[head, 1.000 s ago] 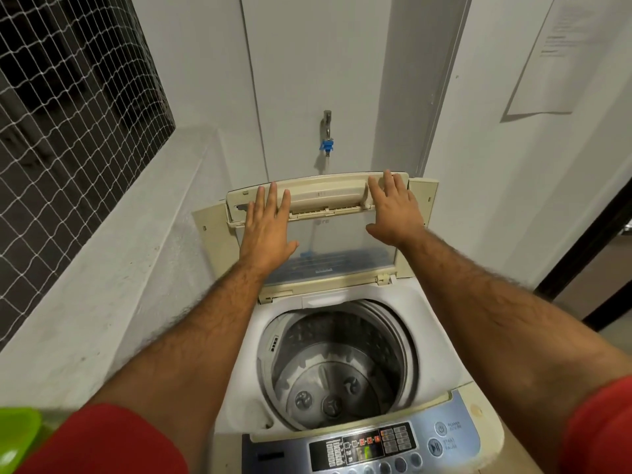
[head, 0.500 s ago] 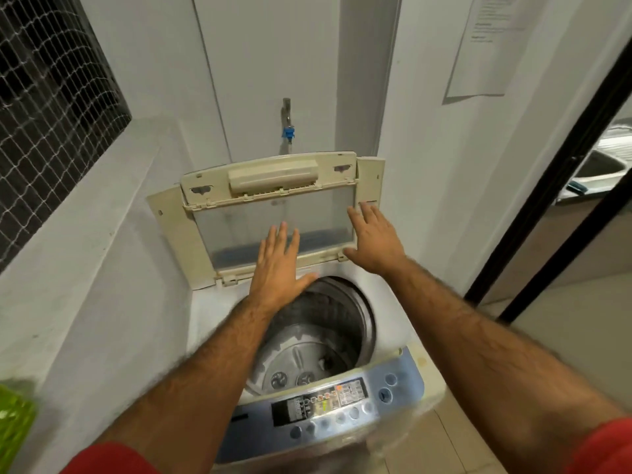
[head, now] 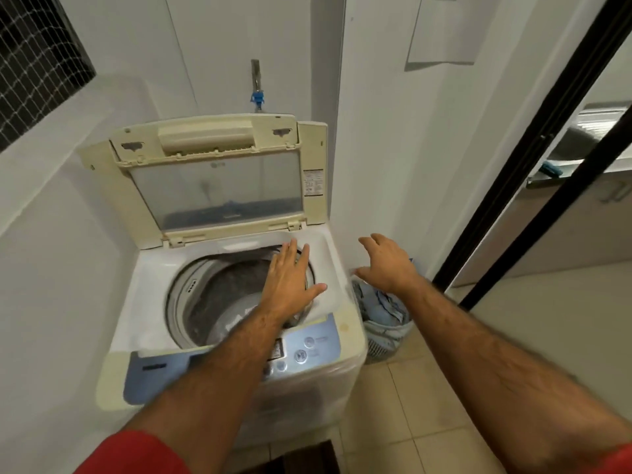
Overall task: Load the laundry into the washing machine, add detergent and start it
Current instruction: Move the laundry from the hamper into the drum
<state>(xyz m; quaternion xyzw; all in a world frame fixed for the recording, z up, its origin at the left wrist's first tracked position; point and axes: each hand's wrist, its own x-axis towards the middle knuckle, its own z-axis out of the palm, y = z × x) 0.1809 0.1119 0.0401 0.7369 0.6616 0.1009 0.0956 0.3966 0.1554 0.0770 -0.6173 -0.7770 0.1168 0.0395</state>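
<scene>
Two empty, spread hands, left (head: 290, 285) over the open washing machine (head: 225, 289), right (head: 388, 265) above the laundry basket (head: 383, 333) on tiled floor (head: 420, 405).

cream lid (head: 219, 138); blue control panel (head: 318, 343); pale blue laundry (head: 383, 306); red sleeve (head: 136, 453); black door frame (head: 533, 159).

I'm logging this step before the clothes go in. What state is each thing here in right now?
Cream top-load washer lid: open, folded upright.
Steel washer drum: no laundry visible inside.
Pale mesh laundry basket: on the floor beside the machine, holding bluish clothes.
Blue control panel: display hidden by the arm, cannot tell.
Left hand: open, over the drum's rim.
Right hand: open, above the basket.
</scene>
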